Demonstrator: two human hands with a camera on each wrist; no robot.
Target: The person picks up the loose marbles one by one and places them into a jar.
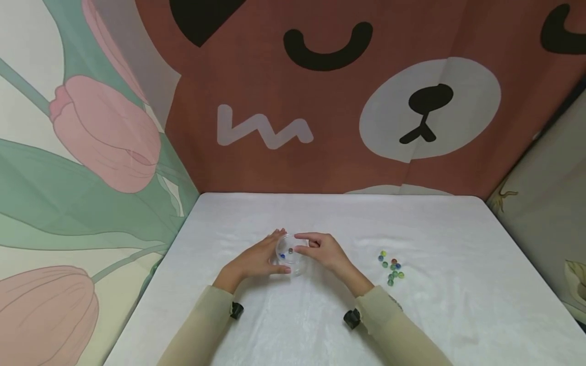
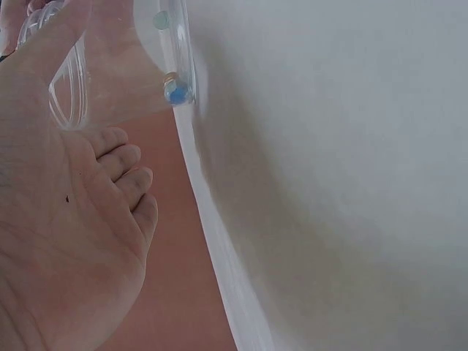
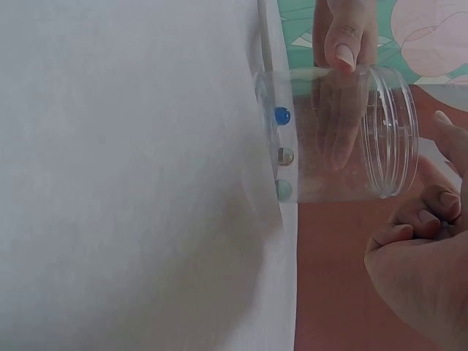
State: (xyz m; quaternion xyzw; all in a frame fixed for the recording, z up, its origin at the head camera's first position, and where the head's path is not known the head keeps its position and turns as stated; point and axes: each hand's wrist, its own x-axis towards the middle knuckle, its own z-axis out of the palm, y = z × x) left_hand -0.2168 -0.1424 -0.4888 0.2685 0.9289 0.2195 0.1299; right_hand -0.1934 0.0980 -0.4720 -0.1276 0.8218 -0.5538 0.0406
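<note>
A clear jar stands upright on the white-covered table. Inside it, on the bottom, lie a blue marble, a brownish marble and a pale green marble. My left hand holds the jar from the left, thumb on the near side and fingers behind. Over the jar's open mouth is my right hand, thumb and index finger stretched out and apart, the other fingers curled in. Nothing shows between its fingertips.
Several loose marbles, green, yellow, blue and reddish, lie in a cluster to the right of the right hand. The table meets a brown bear-print cloth at the back and a tulip-print cloth on the left.
</note>
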